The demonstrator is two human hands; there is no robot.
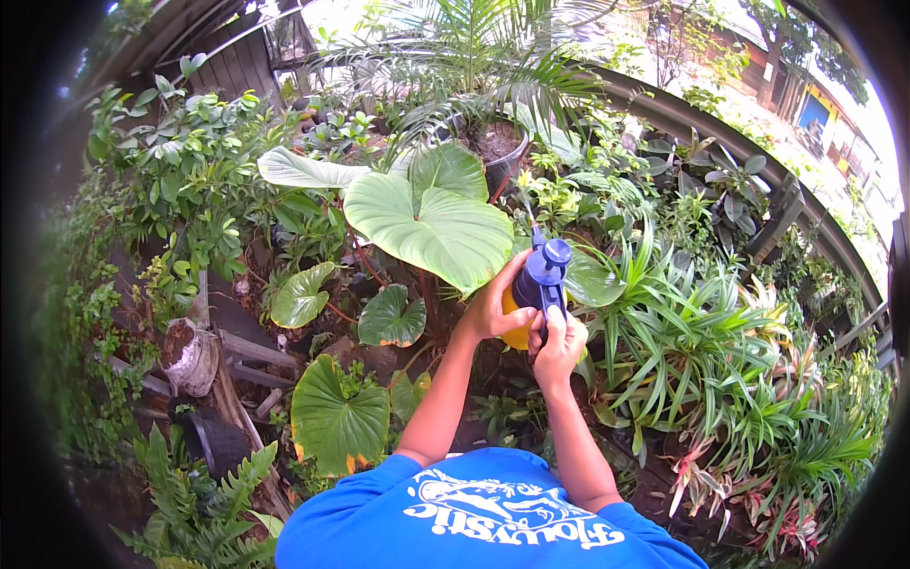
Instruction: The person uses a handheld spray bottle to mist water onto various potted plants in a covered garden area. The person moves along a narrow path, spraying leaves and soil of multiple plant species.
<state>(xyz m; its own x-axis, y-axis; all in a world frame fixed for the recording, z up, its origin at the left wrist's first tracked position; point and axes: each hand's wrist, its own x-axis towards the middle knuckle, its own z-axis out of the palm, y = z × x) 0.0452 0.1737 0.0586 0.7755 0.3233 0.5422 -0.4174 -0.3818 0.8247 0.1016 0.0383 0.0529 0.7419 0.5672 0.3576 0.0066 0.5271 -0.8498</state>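
A pump pressure sprayer with a dark blue pump head [547,264] and a yellow tank [513,328] is held out in front of my chest. My left hand [498,306] wraps around its left side, thumb across the body. At the sprayer's handle, my right hand [558,348] is closed, its thumb on the grip. The nozzle [537,233] points away from me, and a thin spray leaves its tip. Just left of the nozzle spreads a large heart-shaped leaf [430,227]. Smaller leaves of the same kind [392,315] hang lower on reddish stems.
A potted palm [473,50] rises behind the big leaves. Strappy green plants [661,334] crowd the right, above pink-red foliage [711,484]. A cut log [192,355] and wooden slats [259,352] stand at left. A metal rail [718,131] curves along the far right.
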